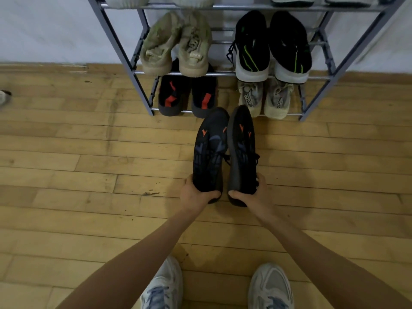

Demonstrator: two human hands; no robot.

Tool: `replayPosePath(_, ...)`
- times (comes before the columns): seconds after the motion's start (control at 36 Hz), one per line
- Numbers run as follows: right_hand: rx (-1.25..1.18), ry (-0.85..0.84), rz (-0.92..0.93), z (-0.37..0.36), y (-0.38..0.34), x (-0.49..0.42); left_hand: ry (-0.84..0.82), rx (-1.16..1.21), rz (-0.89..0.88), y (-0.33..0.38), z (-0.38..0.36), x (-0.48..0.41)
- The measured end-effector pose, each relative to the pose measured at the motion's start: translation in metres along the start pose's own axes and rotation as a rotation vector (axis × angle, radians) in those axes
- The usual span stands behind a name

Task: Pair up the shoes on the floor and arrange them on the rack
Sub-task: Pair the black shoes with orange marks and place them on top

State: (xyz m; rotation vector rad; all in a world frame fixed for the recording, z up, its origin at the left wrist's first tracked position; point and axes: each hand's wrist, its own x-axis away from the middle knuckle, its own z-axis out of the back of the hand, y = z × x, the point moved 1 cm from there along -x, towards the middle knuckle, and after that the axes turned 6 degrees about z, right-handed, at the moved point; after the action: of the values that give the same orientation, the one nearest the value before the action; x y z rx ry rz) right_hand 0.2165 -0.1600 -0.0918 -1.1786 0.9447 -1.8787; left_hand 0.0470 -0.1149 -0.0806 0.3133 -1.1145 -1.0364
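**Black pair in hand, going to the rack**

Left hand (196, 195) closed around heel of left black shoe (209, 150); right hand (256, 195) closed around heel of right black shoe (242, 152). Both shoes off the floor, toes pointing to the rack (124, 54), just before its lowest shelf. Best to keep the toes level and the two together, and to look for a free place: none to be seen on the shelves in view. Counted on the two lower shelves: four pairs, eight shoes. Top shelf only partly in view.
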Motion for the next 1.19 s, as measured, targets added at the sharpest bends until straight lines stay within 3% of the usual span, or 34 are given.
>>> replayPosePath(0.14, -0.056, 0.080, 0.179, 0.018, -0.032, 0.018, 0.081, 0.034, -0.155, 0.025, 0.017, 0.017)
replayPosePath(0.39, 0.072, 0.216, 0.541, 0.064, -0.128, 0.042, 0.136, 0.110, -0.429, 0.102, 0.065, 0.058)
replayPosePath(0.53, 0.103, 0.298, 0.659, 0.096, -0.190, 0.054, 0.200, 0.079, -0.600, 0.157, 0.100, 0.079)
replayPosePath(0.69, 0.109, 0.402, 0.768, 0.138, -0.259, 0.073, 0.191, 0.087, -0.668, 0.227, 0.136, 0.108)
replayPosePath(0.97, 0.142, 0.557, 0.687, 0.191, -0.347, 0.079, 0.254, 0.073, -0.715, 0.323, 0.174, 0.140)
replayPosePath(1.19, 0.247, 0.583, 0.645, 0.212, -0.405, 0.054, 0.244, -0.205, -0.669, 0.400, 0.173, 0.153)
